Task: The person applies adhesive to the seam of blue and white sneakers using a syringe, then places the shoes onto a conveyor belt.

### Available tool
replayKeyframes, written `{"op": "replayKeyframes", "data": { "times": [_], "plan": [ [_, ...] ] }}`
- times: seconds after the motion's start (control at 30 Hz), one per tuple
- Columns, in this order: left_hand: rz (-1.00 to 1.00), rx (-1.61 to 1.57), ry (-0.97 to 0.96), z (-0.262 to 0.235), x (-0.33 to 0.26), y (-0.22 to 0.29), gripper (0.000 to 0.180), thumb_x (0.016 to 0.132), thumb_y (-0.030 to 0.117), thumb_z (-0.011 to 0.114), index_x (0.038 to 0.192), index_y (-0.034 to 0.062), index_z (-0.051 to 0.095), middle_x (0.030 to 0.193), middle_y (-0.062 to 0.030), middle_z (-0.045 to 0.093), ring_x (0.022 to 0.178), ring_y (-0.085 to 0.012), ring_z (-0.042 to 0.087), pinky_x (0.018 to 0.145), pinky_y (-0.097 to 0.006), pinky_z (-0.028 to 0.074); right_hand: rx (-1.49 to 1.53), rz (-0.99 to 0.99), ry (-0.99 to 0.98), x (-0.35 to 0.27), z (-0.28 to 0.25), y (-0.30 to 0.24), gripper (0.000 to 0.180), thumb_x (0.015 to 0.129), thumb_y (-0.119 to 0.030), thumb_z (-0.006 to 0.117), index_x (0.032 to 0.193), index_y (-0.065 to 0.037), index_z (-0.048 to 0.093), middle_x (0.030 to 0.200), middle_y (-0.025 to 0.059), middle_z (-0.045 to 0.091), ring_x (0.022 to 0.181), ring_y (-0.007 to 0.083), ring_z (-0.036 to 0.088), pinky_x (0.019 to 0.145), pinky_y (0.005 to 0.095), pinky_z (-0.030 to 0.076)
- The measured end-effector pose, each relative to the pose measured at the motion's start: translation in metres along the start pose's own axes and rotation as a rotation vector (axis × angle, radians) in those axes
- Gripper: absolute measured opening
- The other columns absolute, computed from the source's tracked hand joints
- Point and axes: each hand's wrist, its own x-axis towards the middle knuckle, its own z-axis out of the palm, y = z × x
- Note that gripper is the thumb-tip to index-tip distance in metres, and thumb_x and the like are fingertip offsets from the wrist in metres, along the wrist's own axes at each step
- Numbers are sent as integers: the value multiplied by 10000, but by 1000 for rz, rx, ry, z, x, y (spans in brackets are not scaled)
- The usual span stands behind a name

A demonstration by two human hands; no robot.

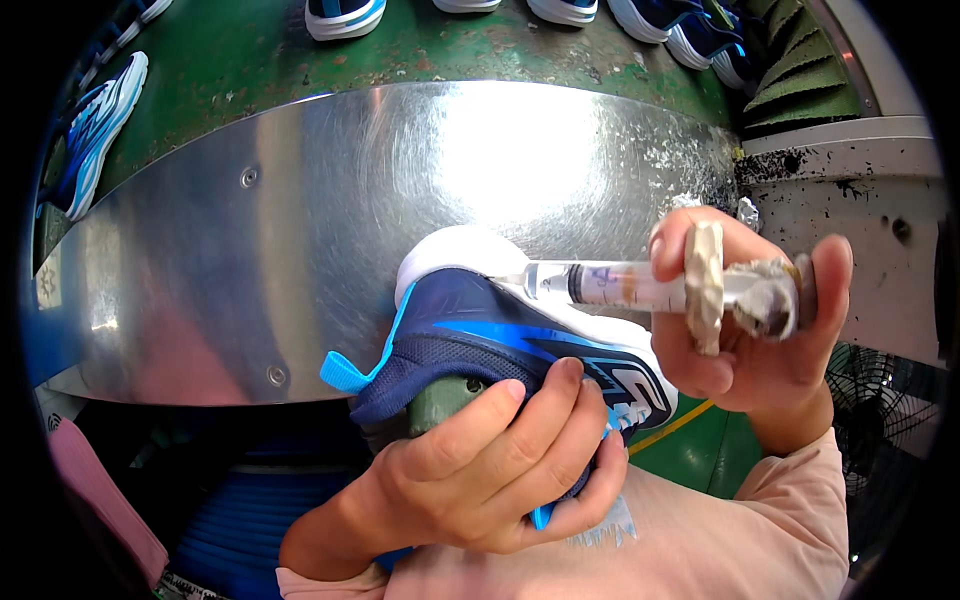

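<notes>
A navy and light-blue sports shoe (pixel 425 310) with a white sole lies tilted on its side over the near edge of the metal plate, heel toward the back left. A green shoe last (pixel 440 400) fills its opening, and a light-blue pull loop (pixel 347 372) sticks out from the heel. My left hand (pixel 490 470) is wrapped around the upper near the laces. My right hand (pixel 765 370) grips a clear syringe (pixel 635 285) with a lumpy, whitish wrapping around its flange and plunger. The syringe tip meets the seam between upper and sole near the heel.
The scratched metal plate (pixel 340 200) has screws in it. Beyond it, a worn green surface (pixel 230 70) carries several similar shoes (pixel 345 18), with another shoe (pixel 100 135) at far left. Green ridged pieces (pixel 800 80) are at back right, above a black fan (pixel 870 420).
</notes>
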Motion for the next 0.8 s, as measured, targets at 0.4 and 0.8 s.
{"op": "replayKeyframes", "data": {
  "times": [0.4, 0.8],
  "plan": [
    [-74, -88, 67, -9, -10, -34, 233, 755, 135, 599, 967, 199, 525, 943, -51, 615, 899, -198, 600, 894, -360, 382, 40, -485, 97, 10, -59, -15, 694, 844, -641, 350, 1187, -39, 381, 684, 28, 477, 457, 45, 347, 380, 151, 276],
    [-1047, 271, 477, 6, 42, -297, 595, 627, 253, 744, 1123, 68, 474, 1022, -162, 600, 921, -310, 591, 808, -381, 454, -1098, -765, 521, 5, -137, 125, 580, 743, -380, 689, 1145, -28, 464, 898, 120, 573, 751, 220, 568, 675, 295, 461]
  ]
}}
